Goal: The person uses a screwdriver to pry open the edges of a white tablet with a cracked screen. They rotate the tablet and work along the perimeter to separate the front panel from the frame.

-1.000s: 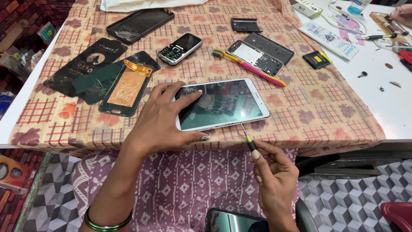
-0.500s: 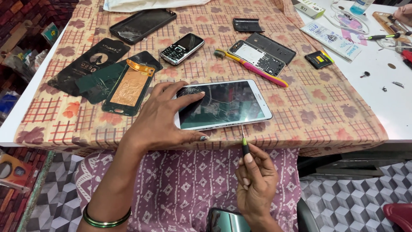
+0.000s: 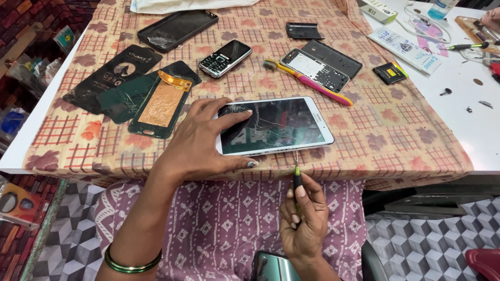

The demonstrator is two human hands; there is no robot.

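Work surface with a patterned tablecloth (image 3: 396,130), seen from above the seated person. The left hand (image 3: 205,140) lies flat and spread on the left part of a white tablet (image 3: 276,126) with a cracked dark screen, fingers extended across the glass, thumb curled along the near edge; it presses rather than grips. The tablet rests near the front edge of the table, screen up, long side toward the person. The right hand (image 3: 302,224) is closed around a small screwdriver (image 3: 297,174) with a green-and-black handle, held upright below the table edge; its thin tip meets the tablet's near long edge, right of centre. Behind the tablet lie a toothbrush (image 3: 307,80) with a pink handle, an opened phone frame (image 3: 315,70), a keypad phone (image 3: 225,58) and, to the left, a phone back with a copper-coloured panel (image 3: 160,106). A green bangle (image 3: 127,265) sits on the left forearm.
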